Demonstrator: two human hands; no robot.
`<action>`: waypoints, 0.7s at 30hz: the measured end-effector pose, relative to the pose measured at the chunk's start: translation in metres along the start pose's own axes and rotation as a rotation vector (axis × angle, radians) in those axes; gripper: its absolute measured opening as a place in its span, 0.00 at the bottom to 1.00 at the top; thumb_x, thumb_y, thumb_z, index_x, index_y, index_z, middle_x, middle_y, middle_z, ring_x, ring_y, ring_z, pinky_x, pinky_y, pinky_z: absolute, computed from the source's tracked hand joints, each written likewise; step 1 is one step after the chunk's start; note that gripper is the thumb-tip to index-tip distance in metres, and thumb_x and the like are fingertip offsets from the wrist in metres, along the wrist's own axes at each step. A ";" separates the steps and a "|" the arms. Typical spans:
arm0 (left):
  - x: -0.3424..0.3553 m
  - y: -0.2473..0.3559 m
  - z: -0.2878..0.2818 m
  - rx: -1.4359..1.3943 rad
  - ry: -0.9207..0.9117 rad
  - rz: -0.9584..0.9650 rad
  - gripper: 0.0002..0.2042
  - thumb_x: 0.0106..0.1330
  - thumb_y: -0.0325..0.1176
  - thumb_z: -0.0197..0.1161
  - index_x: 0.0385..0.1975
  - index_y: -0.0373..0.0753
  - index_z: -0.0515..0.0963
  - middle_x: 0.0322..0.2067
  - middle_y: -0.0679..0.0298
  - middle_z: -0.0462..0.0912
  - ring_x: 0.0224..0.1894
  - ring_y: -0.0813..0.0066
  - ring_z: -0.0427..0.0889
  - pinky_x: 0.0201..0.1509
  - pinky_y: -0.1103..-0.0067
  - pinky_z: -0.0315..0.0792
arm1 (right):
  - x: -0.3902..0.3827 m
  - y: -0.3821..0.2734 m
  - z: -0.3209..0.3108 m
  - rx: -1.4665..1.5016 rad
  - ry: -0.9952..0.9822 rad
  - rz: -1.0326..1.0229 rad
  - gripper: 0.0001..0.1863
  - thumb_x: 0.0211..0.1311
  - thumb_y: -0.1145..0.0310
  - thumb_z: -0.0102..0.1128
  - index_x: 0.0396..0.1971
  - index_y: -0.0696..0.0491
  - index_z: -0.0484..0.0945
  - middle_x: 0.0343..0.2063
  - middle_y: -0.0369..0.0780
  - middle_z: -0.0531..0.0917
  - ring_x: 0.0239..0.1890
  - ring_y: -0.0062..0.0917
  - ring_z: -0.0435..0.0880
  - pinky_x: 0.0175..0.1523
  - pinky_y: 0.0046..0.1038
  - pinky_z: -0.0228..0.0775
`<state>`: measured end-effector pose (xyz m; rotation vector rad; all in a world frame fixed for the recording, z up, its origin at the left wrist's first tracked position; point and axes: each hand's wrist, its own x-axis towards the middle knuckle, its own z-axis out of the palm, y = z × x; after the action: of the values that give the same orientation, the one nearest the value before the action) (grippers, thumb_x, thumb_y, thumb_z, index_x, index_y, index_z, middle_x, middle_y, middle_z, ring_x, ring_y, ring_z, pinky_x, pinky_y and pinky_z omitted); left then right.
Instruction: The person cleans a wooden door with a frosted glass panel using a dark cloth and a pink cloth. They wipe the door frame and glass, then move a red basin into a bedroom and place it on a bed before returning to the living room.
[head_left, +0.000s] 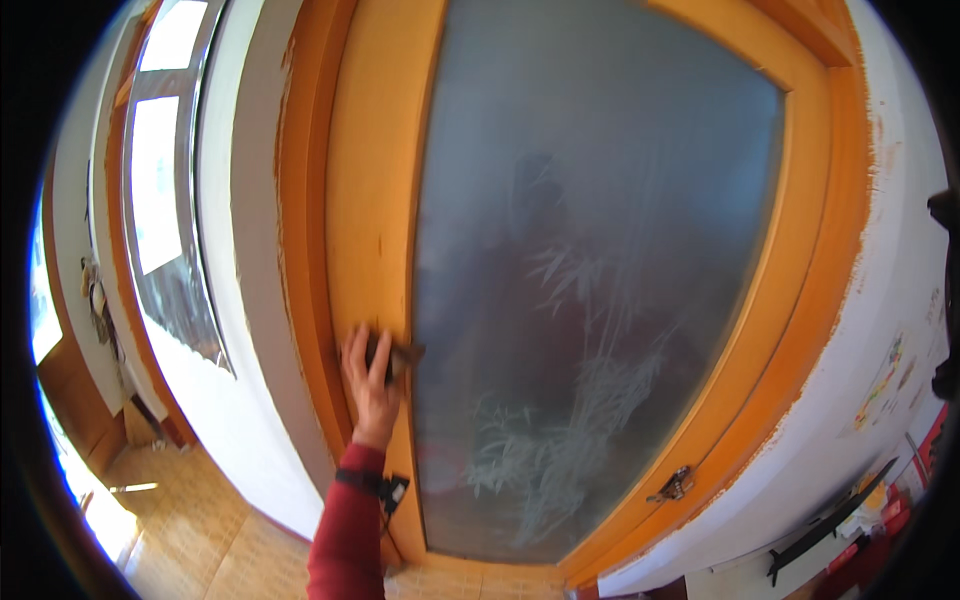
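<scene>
My left hand [371, 387], in a red sleeve, reaches up to the left stile of an orange wooden door [372, 200]. Its fingers bend around a small dark brown thing [401, 361], held against the wood by the edge of the glass. Blur and the fingers hide most of that thing, and its kind does not show. A dark band [360, 481] circles my wrist, with a small black object [396, 492] beside it. Frosted glass [600, 230] with an etched bamboo pattern fills the door's middle. My right hand is out of view.
An ornate metal door handle [676, 484] sits low on the right stile. Left of the frame runs a white wall [215, 400] with a window [160, 180]. Tan tiles [200, 520] cover the floor. Cluttered furniture [830, 540] stands at the lower right.
</scene>
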<state>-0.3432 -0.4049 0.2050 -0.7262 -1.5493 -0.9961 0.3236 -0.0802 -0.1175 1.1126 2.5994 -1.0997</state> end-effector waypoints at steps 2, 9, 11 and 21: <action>-0.050 0.002 -0.005 0.037 -0.047 -0.042 0.36 0.50 0.16 0.71 0.64 0.47 0.76 0.70 0.55 0.64 0.71 0.41 0.61 0.73 0.56 0.61 | 0.001 0.000 0.002 0.007 0.012 0.006 0.10 0.61 0.63 0.62 0.32 0.54 0.86 0.40 0.46 0.86 0.44 0.40 0.85 0.52 0.39 0.75; -0.088 0.013 -0.033 -0.026 -0.109 -0.189 0.30 0.51 0.11 0.68 0.56 0.43 0.81 0.61 0.56 0.74 0.59 0.49 0.73 0.64 0.65 0.72 | -0.007 0.006 0.014 0.042 0.037 0.007 0.09 0.61 0.64 0.63 0.33 0.54 0.86 0.41 0.46 0.87 0.44 0.39 0.85 0.51 0.37 0.75; -0.079 0.026 -0.048 -0.097 -0.102 -0.155 0.32 0.52 0.09 0.66 0.60 0.40 0.77 0.60 0.53 0.74 0.60 0.49 0.75 0.64 0.66 0.73 | -0.010 0.008 0.018 0.054 0.044 0.011 0.09 0.61 0.64 0.63 0.33 0.54 0.86 0.41 0.46 0.87 0.44 0.38 0.85 0.51 0.37 0.76; -0.072 0.085 -0.101 -0.337 -0.092 -0.210 0.39 0.47 0.08 0.67 0.64 0.39 0.70 0.55 0.51 0.71 0.57 0.51 0.75 0.60 0.68 0.73 | -0.048 0.022 0.032 0.122 0.065 0.093 0.08 0.61 0.66 0.64 0.33 0.54 0.87 0.42 0.46 0.87 0.44 0.36 0.86 0.51 0.34 0.77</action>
<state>-0.2087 -0.4515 0.1574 -0.8637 -1.5779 -1.4197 0.3672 -0.1192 -0.1364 1.3015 2.5287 -1.2352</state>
